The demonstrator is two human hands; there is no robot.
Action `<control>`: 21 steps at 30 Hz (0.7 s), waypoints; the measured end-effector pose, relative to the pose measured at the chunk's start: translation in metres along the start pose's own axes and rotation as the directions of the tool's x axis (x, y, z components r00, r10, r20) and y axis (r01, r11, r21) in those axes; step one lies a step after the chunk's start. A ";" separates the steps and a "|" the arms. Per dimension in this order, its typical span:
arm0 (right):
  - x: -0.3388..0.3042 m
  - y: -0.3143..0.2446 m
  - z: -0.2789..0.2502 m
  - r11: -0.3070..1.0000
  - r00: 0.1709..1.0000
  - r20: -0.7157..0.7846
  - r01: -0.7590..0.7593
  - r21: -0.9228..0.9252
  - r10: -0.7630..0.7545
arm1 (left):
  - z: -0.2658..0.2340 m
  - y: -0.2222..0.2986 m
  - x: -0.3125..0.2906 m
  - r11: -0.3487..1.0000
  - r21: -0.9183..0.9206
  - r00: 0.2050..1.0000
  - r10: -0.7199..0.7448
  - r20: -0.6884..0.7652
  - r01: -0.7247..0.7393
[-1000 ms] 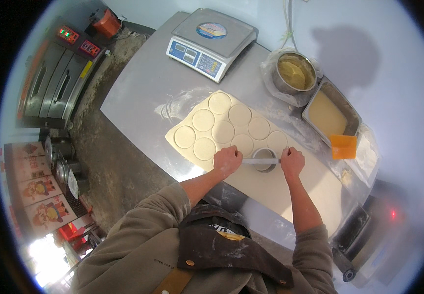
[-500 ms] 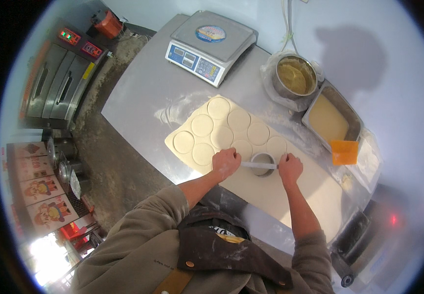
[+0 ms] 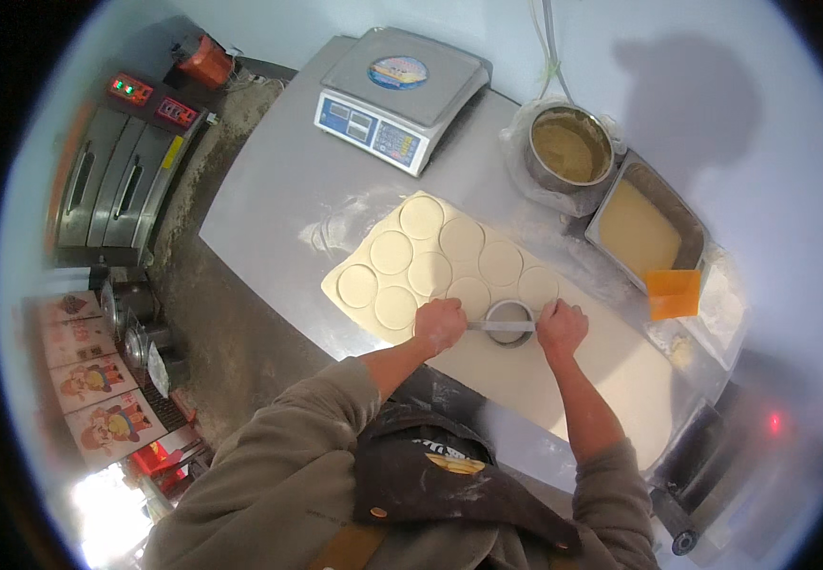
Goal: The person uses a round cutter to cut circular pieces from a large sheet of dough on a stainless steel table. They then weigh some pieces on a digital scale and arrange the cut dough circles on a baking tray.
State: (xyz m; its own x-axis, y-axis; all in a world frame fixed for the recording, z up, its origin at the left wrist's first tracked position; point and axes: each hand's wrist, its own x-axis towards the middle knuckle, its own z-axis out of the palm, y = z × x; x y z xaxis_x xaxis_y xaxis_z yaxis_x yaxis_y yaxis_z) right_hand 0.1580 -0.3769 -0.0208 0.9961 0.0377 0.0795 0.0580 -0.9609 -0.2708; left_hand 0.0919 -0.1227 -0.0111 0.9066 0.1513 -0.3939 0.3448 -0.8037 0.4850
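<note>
A pale sheet of rolled dough lies slantwise across the metal table. Several circles are cut into its far-left part, and their rounds still sit in place. On the dough rests a round metal ring cutter with a flat bar across its top. My left hand is closed round the bar's left end. The right end is gripped by my right hand, its fingers curled. Dough shows through the ring, close beside the nearest cut circles.
Behind the dough stands a digital scale. At the right back are a metal pot of brownish filling, a steel tray of pale yellow contents and an orange scraper. A black roller lies at the near right. Ovens stand left.
The whole view has shifted slightly. Both hands keep hold of the cutter's bar, and the ring stays at about the same spot on the dough.
</note>
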 end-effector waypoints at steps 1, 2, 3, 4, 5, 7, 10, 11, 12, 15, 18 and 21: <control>0.000 -0.002 -0.005 1.000 1.000 -0.008 0.001 0.017 -0.001 | -0.003 0.001 -0.002 1.000 0.019 1.000 0.021 0.016 -0.022; 0.000 -0.004 -0.010 0.999 1.000 0.010 -0.017 0.035 0.017 | -0.007 0.002 -0.004 0.999 0.040 0.999 0.015 0.038 -0.016; -0.003 -0.005 -0.016 0.999 0.998 -0.055 0.001 0.046 0.001 | -0.008 0.003 -0.011 1.000 0.011 1.000 0.013 0.026 -0.014; -0.006 -0.005 -0.022 0.998 0.995 -0.100 0.002 0.057 0.003 | -0.009 0.004 -0.016 1.000 -0.018 1.000 -0.011 0.013 0.011; -0.012 -0.005 -0.028 0.998 0.992 -0.124 -0.019 0.053 0.025 | -0.008 0.005 -0.025 0.998 -0.052 0.999 -0.043 0.015 0.043; -0.032 -0.003 -0.039 0.997 0.997 -0.068 -0.023 0.072 0.028 | -0.007 0.000 -0.047 0.998 -0.061 1.000 -0.011 -0.025 0.010; -0.071 -0.006 -0.042 0.996 0.997 0.050 -0.057 0.068 0.054 | -0.004 -0.017 -0.083 0.995 -0.093 1.000 -0.024 -0.009 0.023; -0.083 -0.009 -0.040 0.996 0.991 0.111 -0.077 0.052 0.071 | -0.004 -0.024 -0.093 0.993 -0.108 0.999 -0.043 0.001 0.042; -0.094 -0.013 -0.037 0.994 0.992 0.106 -0.079 0.075 0.071 | -0.003 -0.031 -0.101 0.993 -0.110 0.999 -0.054 -0.005 0.053; -0.117 -0.021 -0.027 0.987 0.982 0.173 -0.102 0.128 0.079 | 0.000 -0.048 -0.121 0.990 -0.104 0.995 -0.096 -0.030 0.093; -0.121 -0.027 -0.020 0.991 0.991 0.125 -0.058 0.120 0.043 | 0.000 -0.057 -0.123 0.991 -0.084 0.992 -0.109 -0.070 0.103; -0.115 -0.030 -0.018 0.995 0.996 0.084 -0.019 0.102 0.011 | -0.002 -0.060 -0.116 0.990 -0.074 0.988 -0.124 -0.091 0.118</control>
State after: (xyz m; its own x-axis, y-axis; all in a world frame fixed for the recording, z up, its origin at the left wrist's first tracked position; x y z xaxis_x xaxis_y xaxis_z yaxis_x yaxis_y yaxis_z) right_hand 0.0407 -0.3571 -0.0040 0.9987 0.0504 -0.0039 0.0454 -0.9284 -0.3688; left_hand -0.0335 -0.0907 0.0075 0.8751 0.3016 -0.3785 0.4661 -0.7358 0.4913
